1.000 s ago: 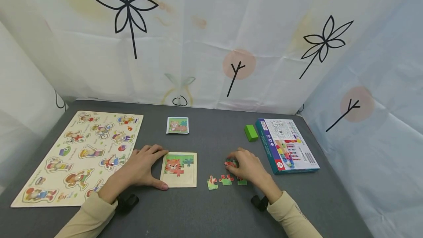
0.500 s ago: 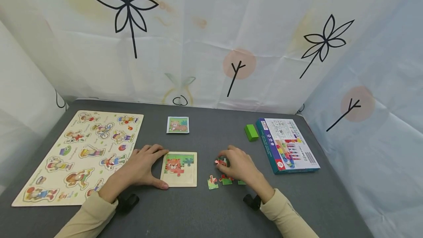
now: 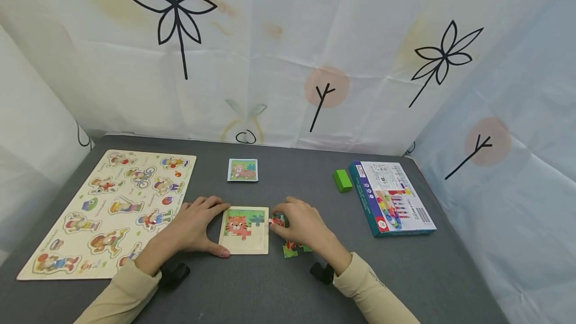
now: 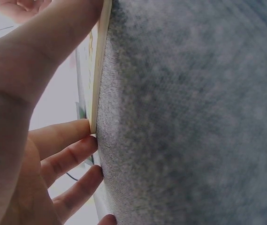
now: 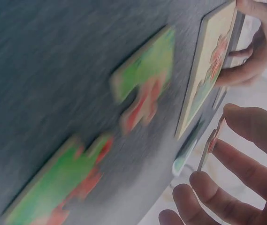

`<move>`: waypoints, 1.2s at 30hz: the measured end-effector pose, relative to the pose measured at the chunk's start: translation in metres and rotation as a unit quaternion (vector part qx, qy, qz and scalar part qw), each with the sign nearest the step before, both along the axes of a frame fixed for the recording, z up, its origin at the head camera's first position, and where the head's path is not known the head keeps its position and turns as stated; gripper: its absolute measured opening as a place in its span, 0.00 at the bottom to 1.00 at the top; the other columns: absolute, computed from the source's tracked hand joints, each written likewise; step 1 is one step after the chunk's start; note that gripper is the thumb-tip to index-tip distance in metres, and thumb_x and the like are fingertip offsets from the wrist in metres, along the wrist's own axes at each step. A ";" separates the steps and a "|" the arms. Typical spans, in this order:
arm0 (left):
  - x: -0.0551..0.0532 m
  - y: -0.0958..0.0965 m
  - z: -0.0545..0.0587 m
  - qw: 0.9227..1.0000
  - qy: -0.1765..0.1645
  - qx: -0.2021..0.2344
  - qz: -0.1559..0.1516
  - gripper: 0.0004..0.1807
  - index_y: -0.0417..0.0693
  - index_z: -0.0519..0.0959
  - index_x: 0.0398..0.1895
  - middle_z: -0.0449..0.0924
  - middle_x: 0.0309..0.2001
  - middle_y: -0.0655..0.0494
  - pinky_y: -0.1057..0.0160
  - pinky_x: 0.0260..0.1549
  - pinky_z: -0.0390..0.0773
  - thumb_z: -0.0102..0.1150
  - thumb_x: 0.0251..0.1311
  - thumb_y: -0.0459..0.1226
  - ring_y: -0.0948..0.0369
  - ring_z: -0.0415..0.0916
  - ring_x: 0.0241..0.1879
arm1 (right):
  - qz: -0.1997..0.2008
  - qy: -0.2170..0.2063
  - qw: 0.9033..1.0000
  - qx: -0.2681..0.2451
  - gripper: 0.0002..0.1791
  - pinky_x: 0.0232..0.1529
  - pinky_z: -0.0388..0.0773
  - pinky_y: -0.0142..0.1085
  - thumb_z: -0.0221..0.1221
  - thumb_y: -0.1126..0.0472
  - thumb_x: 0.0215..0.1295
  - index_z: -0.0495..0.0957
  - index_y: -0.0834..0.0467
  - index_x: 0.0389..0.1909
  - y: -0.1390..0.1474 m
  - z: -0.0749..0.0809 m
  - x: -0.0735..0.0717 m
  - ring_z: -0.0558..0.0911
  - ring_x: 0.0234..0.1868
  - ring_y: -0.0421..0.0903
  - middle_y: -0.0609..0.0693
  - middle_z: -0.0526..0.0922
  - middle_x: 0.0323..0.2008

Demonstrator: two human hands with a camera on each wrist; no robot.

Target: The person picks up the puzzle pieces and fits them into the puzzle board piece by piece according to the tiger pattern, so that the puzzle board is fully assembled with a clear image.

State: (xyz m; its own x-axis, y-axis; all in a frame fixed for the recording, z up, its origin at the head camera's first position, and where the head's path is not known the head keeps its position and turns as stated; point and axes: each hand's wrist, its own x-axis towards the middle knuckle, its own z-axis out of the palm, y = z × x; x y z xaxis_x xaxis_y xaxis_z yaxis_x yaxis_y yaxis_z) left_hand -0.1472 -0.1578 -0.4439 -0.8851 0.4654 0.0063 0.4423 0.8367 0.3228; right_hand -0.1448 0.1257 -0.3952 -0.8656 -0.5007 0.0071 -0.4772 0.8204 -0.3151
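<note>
My left hand (image 3: 193,226) steadies a small square puzzle tray (image 3: 257,245), thumb at its near left corner and index finger at the far left one. Part of a tiger picture fills the tray's upper half; pale wood shows below. Just beyond the tray's right edge, my right hand (image 3: 303,221) pinches a red and green puzzle piece (image 3: 276,220) between thumb and fingers. In the right wrist view this piece (image 5: 210,144) is seen nearly edge-on. One loose puzzle piece (image 3: 290,250) lies below that hand, another (image 5: 60,180) beside it, partly covered in the head view.
A large wooden picture board (image 3: 102,218) lies at the left. Behind the tray is a small tiger picture card (image 3: 243,170). Towards the back right, a green block (image 3: 343,181) sits beside a flat box (image 3: 398,199). White printed cloth (image 3: 279,54) bounds the table's back.
My right hand has moved left with the pinched piece, from over the loose pieces to the tray's right edge. My left hand has stayed in place at the tray.
</note>
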 end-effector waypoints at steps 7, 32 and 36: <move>0.000 0.000 0.000 1.000 0.005 0.000 0.001 0.63 0.49 0.75 0.69 0.74 0.64 0.50 0.39 0.50 0.70 0.72 0.30 0.76 0.46 0.71 0.63 | 0.026 0.006 0.999 0.029 0.15 0.24 0.68 0.30 0.69 0.50 0.65 0.88 0.51 0.49 -0.025 -0.005 0.002 0.74 0.30 0.39 0.49 0.85 0.39; 0.001 -0.001 0.000 1.000 0.014 0.005 0.000 0.62 0.48 0.75 0.68 0.75 0.64 0.50 0.40 0.49 0.71 0.74 0.30 0.75 0.47 0.72 0.62 | 0.031 0.013 0.997 0.064 0.12 0.25 0.72 0.30 0.71 0.50 0.62 0.89 0.48 0.45 -0.046 -0.016 0.002 0.78 0.31 0.39 0.46 0.84 0.38; 0.002 -0.001 0.001 1.000 0.014 0.005 0.000 0.61 0.48 0.75 0.68 0.75 0.64 0.50 0.40 0.49 0.71 0.74 0.30 0.74 0.46 0.72 0.62 | 0.029 0.002 0.997 0.066 0.12 0.26 0.74 0.31 0.71 0.52 0.63 0.89 0.49 0.46 -0.047 -0.016 0.002 0.79 0.33 0.40 0.47 0.85 0.39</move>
